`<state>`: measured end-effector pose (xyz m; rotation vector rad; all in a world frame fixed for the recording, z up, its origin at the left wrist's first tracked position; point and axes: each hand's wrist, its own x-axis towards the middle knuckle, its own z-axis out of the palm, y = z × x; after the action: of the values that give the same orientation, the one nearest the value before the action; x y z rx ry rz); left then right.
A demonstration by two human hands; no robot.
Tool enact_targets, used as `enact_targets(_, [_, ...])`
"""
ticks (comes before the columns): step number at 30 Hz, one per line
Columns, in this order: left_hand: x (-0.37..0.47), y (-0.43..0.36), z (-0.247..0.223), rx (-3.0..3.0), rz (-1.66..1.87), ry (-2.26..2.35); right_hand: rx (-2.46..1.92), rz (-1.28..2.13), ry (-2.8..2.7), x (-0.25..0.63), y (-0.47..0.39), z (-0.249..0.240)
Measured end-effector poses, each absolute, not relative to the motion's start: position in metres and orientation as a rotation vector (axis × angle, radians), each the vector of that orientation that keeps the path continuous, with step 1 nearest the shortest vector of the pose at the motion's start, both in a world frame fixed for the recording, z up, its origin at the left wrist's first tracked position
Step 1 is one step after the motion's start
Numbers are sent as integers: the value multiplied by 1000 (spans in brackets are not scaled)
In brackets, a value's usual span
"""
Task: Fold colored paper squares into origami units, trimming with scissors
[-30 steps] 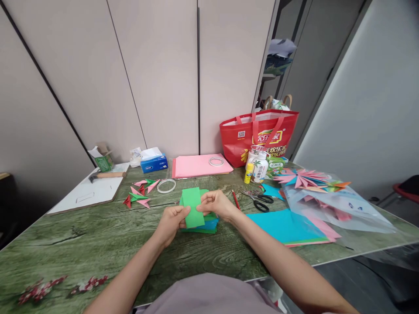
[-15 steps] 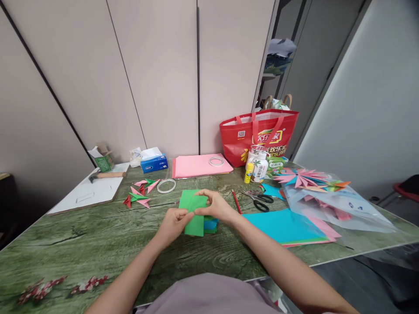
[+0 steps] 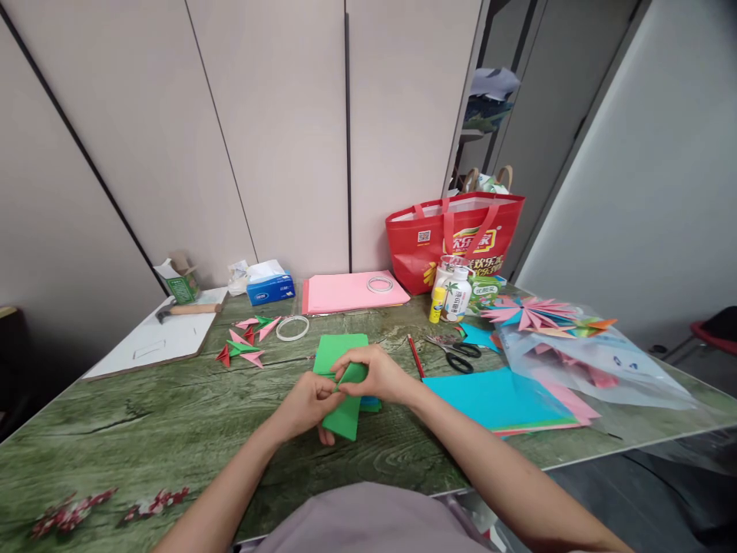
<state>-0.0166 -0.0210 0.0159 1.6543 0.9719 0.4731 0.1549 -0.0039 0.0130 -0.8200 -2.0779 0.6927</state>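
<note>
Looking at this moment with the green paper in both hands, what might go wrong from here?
The green paper, pinched by the left hand and right hand, might slip or crease unevenly. The paper stack sits close by, partly hidden, so a bump could knock it askew. The red pencil lies near the right hand and might roll if brushed.
</note>
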Motion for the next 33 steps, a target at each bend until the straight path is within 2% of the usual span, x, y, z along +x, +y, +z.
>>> enact_targets(8, [-17, -21, 20, 1625, 438, 891, -848, 787, -2032, 159, -4, 18])
enact_targets(13, [-18, -19, 23, 1571, 476, 849, -965, 887, -1834, 165, 3, 20])
enact_targets(20, [-21, -18, 24, 1603, 499, 866, -914, 934, -1626, 165, 9, 21])
enact_targets(26, [-22, -18, 20, 1660, 442, 908, -868, 1055, -1742, 163, 4, 22])
enact_targets(33, [-18, -17, 18, 1743, 475, 958, -862, 919, -1884, 160, 3, 14])
